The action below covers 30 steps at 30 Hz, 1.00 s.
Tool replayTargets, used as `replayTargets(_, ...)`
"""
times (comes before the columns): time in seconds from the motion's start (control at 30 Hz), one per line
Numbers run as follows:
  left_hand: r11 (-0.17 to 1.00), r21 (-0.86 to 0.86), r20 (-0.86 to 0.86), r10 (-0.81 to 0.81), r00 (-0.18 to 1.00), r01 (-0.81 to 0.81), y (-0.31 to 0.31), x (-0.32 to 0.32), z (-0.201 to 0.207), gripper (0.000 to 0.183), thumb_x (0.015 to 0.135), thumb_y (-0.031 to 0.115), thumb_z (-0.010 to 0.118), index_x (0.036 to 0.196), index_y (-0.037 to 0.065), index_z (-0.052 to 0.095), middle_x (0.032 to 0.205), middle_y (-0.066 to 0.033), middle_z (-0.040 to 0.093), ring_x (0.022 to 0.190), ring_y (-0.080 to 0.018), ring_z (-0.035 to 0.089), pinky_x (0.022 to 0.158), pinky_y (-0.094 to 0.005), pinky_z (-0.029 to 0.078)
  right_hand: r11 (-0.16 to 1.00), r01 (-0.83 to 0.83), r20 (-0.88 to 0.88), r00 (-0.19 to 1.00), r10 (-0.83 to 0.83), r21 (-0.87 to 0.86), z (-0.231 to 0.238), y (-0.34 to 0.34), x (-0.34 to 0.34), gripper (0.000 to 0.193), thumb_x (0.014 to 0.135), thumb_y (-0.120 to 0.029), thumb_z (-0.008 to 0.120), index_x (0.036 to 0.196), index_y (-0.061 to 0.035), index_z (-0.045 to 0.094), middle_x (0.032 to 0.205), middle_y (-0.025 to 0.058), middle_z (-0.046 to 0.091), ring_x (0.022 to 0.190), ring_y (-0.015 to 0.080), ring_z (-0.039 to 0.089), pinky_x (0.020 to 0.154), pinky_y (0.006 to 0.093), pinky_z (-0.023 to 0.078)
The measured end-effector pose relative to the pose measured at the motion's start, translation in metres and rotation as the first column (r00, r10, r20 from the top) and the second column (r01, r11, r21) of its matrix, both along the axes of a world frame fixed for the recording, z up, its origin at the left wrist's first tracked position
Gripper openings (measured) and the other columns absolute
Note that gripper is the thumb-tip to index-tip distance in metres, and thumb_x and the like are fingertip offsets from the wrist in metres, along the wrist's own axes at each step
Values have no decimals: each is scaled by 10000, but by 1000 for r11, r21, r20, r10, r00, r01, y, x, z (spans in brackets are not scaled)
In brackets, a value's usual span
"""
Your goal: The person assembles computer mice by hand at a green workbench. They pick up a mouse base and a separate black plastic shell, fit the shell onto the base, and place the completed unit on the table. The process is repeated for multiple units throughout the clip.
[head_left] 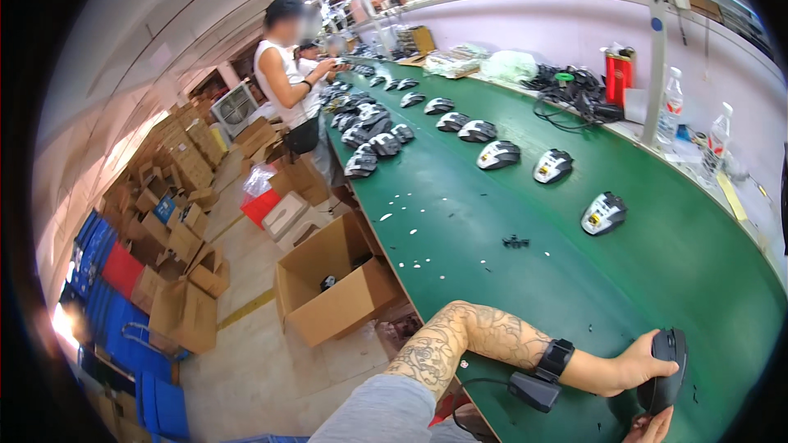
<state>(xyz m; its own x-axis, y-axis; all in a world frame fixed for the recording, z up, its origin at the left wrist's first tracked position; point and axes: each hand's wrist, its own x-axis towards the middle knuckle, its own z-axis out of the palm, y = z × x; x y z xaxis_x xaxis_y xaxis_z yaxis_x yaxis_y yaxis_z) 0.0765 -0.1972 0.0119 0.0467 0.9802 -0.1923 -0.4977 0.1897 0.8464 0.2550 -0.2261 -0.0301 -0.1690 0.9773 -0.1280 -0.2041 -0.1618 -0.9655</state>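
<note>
At the lower right, above the green worktable (509,303), my left hand (636,365) is wrapped round a black computer mouse (675,361), which is tilted up on end. My left forearm wears a black wrist strap with a small black box. My right hand (652,427) shows only in part at the bottom edge, its fingers closed at the mouse's lower end. The rest of that hand is out of view. Farther up the table, a grey-and-white mouse with a yellow mark (604,213) stands nearest to my hands.
A row of similar mice (498,155) runs away along the table, beside a pile of mice (373,127). Small black plastic parts (515,242) and white bits lie scattered. Left stands an open cardboard box (328,295). Bottles (716,139) and cables line the wall. Another person (287,74) works farther off.
</note>
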Motion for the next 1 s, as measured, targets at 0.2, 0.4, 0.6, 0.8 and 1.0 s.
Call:
replayTargets(0.2, 996, -38, 9, 77, 997, -76, 4, -3, -13, 507, 742, 146, 738, 1139, -15, 468, 1027, -96, 571, 906, -174, 579, 818, -324, 501, 996, 88, -62, 994, -89, -13, -14, 1, -17, 317, 982, -292, 470, 1135, -26, 549, 778, -5, 578, 611, 74, 524, 585, 208, 437)
replayTargets(0.4, 997, -78, 143, -15, 990, 26, 5, -7, -9, 432, 806, 109, 708, 1148, 47, 450, 1054, -81, 569, 949, -194, 606, 824, -360, 527, 999, -2, -114, 993, -1, -32, 5, 6, -20, 316, 972, -328, 490, 780, -79, 515, 670, -34, 491, 610, 54, 473, 619, 218, 427)
replayTargets(0.6, 993, -60, 88, -95, 992, 100, 5, -7, 8, 418, 816, 83, 682, 1145, 58, 426, 1064, -87, 555, 972, -196, 594, 818, -365, 527, 999, -21, -89, 996, 18, -37, 7, 3, -13, 319, 976, -333, 474, 804, -67, 508, 679, -10, 518, 638, 71, 503, 648, 225, 447)
replayTargets(0.8, 999, -19, 84, -37, 996, 39, 3, -8, 1, 411, 794, 69, 695, 1117, 60, 442, 1036, -80, 565, 958, -188, 598, 825, -350, 521, 987, -49, -196, 980, 19, -152, 12, 6, -18, 273, 993, -304, 443, 850, -74, 485, 707, 3, 508, 651, 74, 504, 673, 249, 485)
replayTargets(1.0, 959, -271, 257, -9, 966, 81, 13, -15, 5, 425, 894, 487, 464, 1073, 119, 577, 1026, -55, 641, 940, -174, 628, 810, -359, 502, 990, 81, -28, 996, -85, -119, 12, 5, -17, 223, 992, -269, 449, 861, -93, 494, 722, -16, 471, 643, 63, 484, 578, 226, 473)
